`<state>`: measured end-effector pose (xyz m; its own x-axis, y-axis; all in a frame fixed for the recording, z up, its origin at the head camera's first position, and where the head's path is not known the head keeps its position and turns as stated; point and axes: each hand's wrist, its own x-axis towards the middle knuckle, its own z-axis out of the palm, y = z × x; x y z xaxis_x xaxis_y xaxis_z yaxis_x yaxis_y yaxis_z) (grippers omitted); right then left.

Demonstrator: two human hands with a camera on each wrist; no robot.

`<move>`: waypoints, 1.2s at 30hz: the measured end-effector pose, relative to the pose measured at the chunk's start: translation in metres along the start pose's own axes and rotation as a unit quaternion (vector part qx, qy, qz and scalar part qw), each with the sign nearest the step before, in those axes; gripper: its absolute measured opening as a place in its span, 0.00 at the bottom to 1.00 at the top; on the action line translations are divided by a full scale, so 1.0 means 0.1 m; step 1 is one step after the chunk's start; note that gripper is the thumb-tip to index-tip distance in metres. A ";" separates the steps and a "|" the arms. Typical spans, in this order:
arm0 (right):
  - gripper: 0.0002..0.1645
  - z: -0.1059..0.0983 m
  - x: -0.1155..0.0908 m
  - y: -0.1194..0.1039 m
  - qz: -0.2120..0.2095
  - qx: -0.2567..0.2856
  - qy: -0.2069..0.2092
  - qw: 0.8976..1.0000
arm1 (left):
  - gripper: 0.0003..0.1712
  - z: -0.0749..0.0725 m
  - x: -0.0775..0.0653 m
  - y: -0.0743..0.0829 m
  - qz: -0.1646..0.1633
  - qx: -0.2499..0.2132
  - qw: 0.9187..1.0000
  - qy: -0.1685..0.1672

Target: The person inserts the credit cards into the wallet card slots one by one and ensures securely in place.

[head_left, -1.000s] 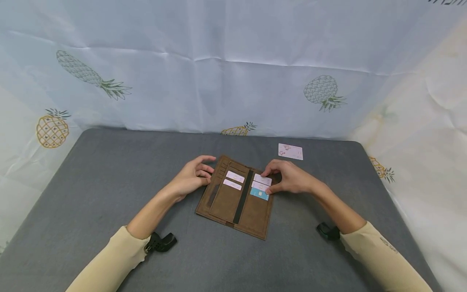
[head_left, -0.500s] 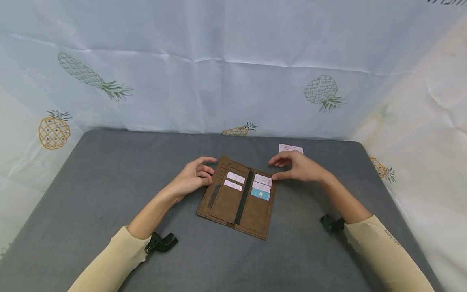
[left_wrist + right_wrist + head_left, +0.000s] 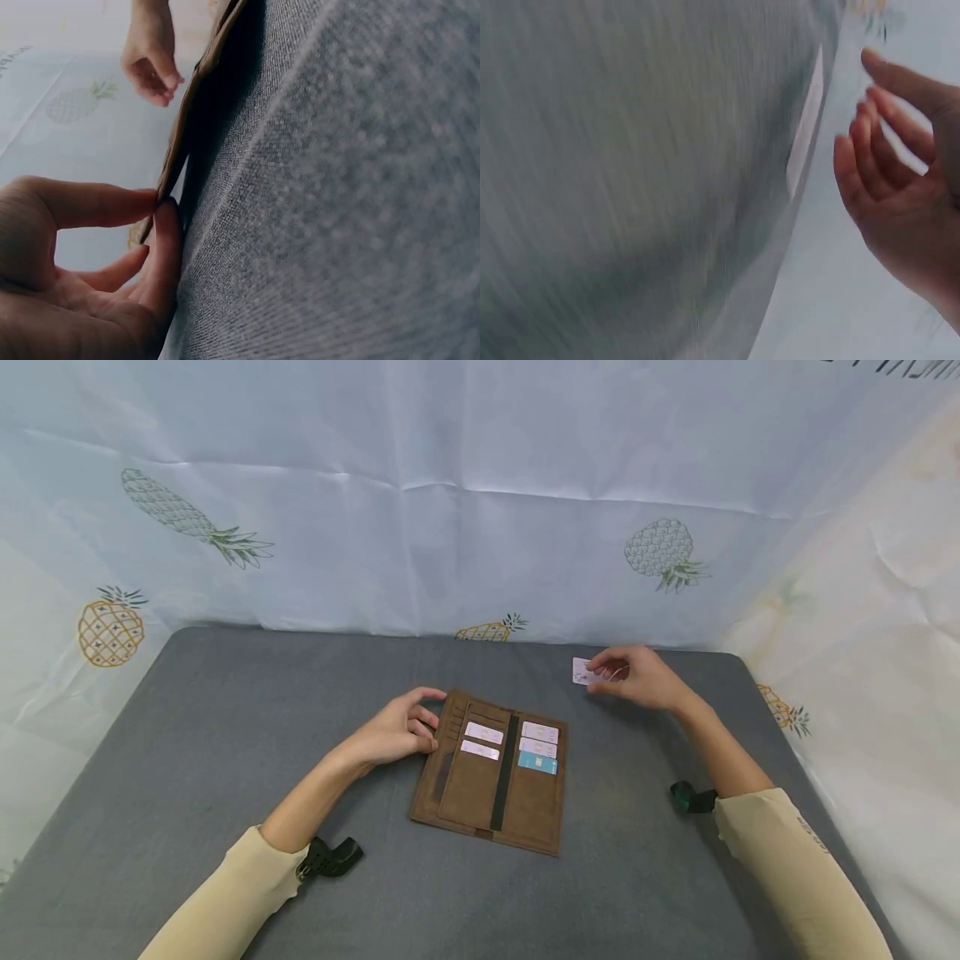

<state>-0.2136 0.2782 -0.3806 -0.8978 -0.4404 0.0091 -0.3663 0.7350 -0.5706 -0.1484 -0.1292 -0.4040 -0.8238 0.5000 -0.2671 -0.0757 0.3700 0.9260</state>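
Note:
A brown wallet lies spread on the grey table, pink-white cards in slots on both halves and a blue card lowest on the right. My left hand pinches its left edge; in the left wrist view, thumb and fingers have the wallet's edge between them. Near the table's back edge, my right hand hovers over a loose pink-white card, partly covering it. The right wrist view shows that hand with loosely bent fingers, apart from the card.
The grey table ends at the back against a hanging cloth printed with pineapples. Black wrist straps sit at both sleeves.
My right hand has left the card slots on the wallet's right half and moved back and right to the loose card. The wallet has turned slightly under my left hand.

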 end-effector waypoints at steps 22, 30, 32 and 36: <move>0.13 0.56 -0.17 -0.51 -0.061 0.007 -0.083 0.995 | 0.42 0.02 -0.02 0.01 0.004 0.009 1.000 -0.002; 0.10 0.56 -0.17 -0.52 -0.046 0.011 -0.095 0.994 | 0.42 0.02 -0.03 0.03 -0.003 0.006 1.000 0.000; 0.10 0.56 -0.17 -0.51 -0.048 0.009 -0.093 0.994 | 0.42 0.02 -0.03 0.03 -0.003 0.006 1.000 -0.001; 0.15 0.47 -0.15 -0.44 -0.039 0.032 -0.092 0.994 | 0.42 0.02 -0.02 0.02 -0.001 0.006 1.000 -0.003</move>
<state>-0.1726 0.2280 -0.3936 -0.8052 -0.5857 -0.0928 -0.4111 0.6641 -0.6245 -0.1457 -0.1278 -0.4021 -0.8207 0.5030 -0.2711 -0.0708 0.3813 0.9217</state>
